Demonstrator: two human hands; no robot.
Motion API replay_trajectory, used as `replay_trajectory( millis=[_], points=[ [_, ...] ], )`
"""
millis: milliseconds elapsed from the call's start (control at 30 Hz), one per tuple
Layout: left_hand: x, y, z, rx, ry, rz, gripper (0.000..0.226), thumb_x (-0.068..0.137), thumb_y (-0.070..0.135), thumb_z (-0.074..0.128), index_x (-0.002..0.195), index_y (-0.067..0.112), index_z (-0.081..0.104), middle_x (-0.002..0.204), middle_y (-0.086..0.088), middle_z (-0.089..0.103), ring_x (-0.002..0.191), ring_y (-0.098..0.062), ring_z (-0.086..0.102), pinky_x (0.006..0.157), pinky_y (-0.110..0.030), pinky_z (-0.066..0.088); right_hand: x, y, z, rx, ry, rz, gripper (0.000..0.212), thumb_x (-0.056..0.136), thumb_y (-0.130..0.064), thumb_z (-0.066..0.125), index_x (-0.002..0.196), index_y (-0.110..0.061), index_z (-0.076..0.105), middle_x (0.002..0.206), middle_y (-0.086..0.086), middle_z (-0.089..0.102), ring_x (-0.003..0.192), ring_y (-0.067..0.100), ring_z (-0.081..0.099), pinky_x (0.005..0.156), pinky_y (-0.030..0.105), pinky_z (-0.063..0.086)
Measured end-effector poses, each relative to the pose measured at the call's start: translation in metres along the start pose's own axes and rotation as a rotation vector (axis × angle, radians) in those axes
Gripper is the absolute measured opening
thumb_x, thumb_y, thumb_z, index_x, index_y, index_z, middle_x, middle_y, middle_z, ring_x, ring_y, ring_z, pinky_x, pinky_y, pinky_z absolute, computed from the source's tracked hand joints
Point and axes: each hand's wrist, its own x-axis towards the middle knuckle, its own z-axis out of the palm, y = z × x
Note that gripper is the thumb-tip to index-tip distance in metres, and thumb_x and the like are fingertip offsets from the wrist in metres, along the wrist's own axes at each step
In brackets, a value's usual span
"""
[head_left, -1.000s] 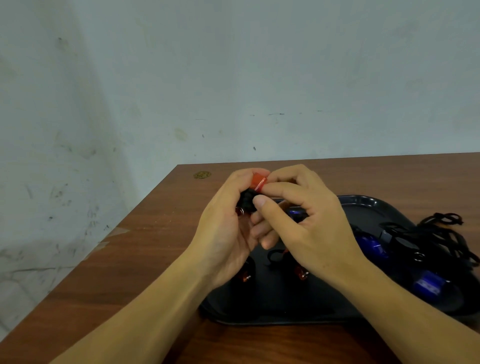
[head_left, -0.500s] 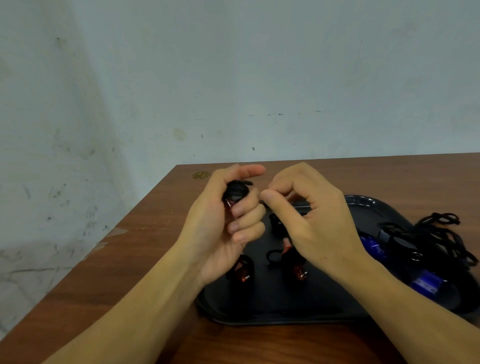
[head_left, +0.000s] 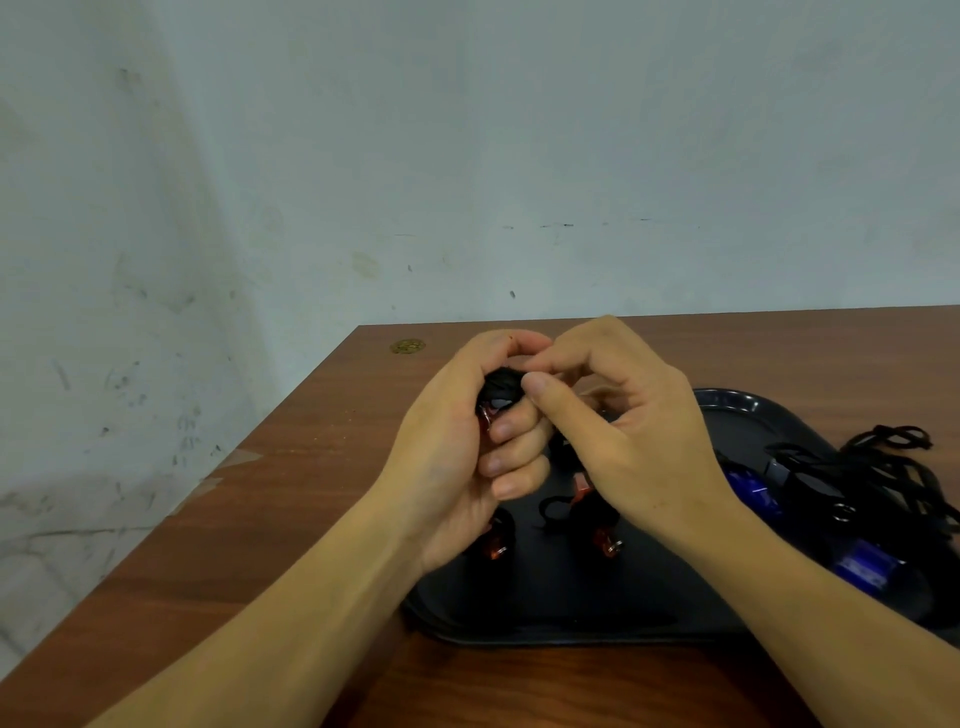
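A brown wooden surface meets a pale, scuffed wall; near its far left corner lies a small brass-coloured disc, and a pale worn patch marks its left edge; a black tray lies on the surface towards the right; in the tray's left half lie small red clips with black cord, one at the near left, one just right of it and one slightly farther back; in its right half lie two blue clips, well apart, beside a tangle of black cords that spills over the tray's right rim; a small metal ring shows among them.
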Motion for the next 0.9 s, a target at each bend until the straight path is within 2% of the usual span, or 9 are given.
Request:
replay_trajectory(
  millis=[100,200,300,500,600,667,733,833,900],
  points=[
    [-0.001,-0.002,0.003,-0.012,0.007,0.011,0.024,0.084,0.032,0.057,0.096,0.012,0.063,0.055,0.0,0.021,0.039,-0.009,0.018,0.033,-0.02,0.02,0.0,-0.001,-0.003,-0.008,-0.06,0.031,0.02,0.097,-0.016,0.061,0.088,-0.034,0.061,0.095,-0.011,0.058,0.076,0.016,0.061,0.058,0.019,0.047],
    [-0.002,-0.002,0.004,-0.022,0.042,0.028,0.018,0.082,0.028,0.058,0.09,0.012,0.062,0.053,0.001,0.02,0.038,-0.008,0.017,0.033,-0.018,0.018,-0.001,0.001,-0.008,0.054,-0.195,0.074,0.012,0.098,-0.019,0.053,0.088,-0.022,0.06,0.099,-0.007,0.054,0.093,0.016,0.061,0.072,0.029,0.053],
    [-0.003,-0.002,0.006,0.026,0.046,0.046,0.012,0.084,0.025,0.056,0.082,0.014,0.059,0.052,0.0,0.022,0.037,-0.009,0.017,0.033,-0.018,0.019,0.0,0.003,-0.015,0.102,-0.281,0.092,0.021,0.096,-0.03,0.048,0.085,-0.015,0.058,0.098,-0.004,0.051,0.091,0.011,0.055,0.075,0.024,0.049],
    [-0.006,-0.005,0.006,0.144,-0.004,0.116,0.023,0.102,0.023,0.044,0.084,0.013,0.055,0.053,-0.002,0.027,0.041,-0.012,0.019,0.037,-0.021,0.02,0.0,-0.001,-0.022,0.225,-0.279,0.071,0.012,0.089,-0.029,0.055,0.082,-0.02,0.055,0.093,-0.005,0.053,0.085,0.014,0.054,0.072,0.031,0.049],
    [-0.005,-0.005,0.0,0.306,-0.084,0.248,0.015,0.101,0.027,0.048,0.097,0.014,0.05,0.062,-0.008,0.03,0.048,-0.019,0.024,0.039,-0.024,0.028,0.002,-0.003,-0.022,0.353,-0.189,0.142,0.012,0.09,-0.022,0.061,0.083,-0.012,0.061,0.085,-0.001,0.06,0.068,0.006,0.053,0.063,0.02,0.045],
    [-0.005,-0.006,-0.006,0.477,-0.132,0.372,0.014,0.102,0.026,0.049,0.106,0.013,0.048,0.066,-0.01,0.034,0.05,-0.022,0.03,0.041,-0.027,0.035,0.003,-0.004,-0.022,0.484,-0.124,0.273,0.013,0.088,-0.021,0.064,0.087,-0.009,0.066,0.071,0.002,0.059,0.057,0.008,0.048,0.051,0.019,0.041],
    [-0.007,-0.008,-0.007,0.688,-0.162,0.5,0.015,0.104,0.023,0.047,0.116,0.014,0.048,0.069,0.007,0.046,0.05,-0.017,0.041,0.043,-0.03,0.042,0.003,-0.005,-0.021,0.531,-0.087,0.373,0.012,0.086,-0.024,0.063,0.083,-0.013,0.069,0.06,0.001,0.054,0.051,0.01,0.045,0.045,0.018,0.038],
    [-0.008,-0.01,-0.007,0.948,-0.162,0.583,0.027,0.102,0.02,0.044,0.129,0.016,0.046,0.082,0.021,0.058,0.061,0.002,0.057,0.061,-0.009,0.042,0.003,-0.006,-0.021,0.539,-0.074,0.473,0.013,0.086,-0.026,0.069,0.079,-0.016,0.069,0.053,-0.001,0.049,0.047,0.008,0.042,0.044,0.017,0.037],
    [-0.007,-0.009,-0.009,1.126,-0.148,0.609,0.035,0.103,0.022,0.044,0.137,0.015,0.045,0.094,0.024,0.059,0.077,0.005,0.059,0.069,-0.006,0.04,0.004,-0.007,-0.02,0.547,-0.06,0.539,0.018,0.085,-0.028,0.073,0.083,-0.011,0.069,0.055,0.001,0.047,0.047,0.007,0.04,0.045,0.019,0.037]
  ],
)
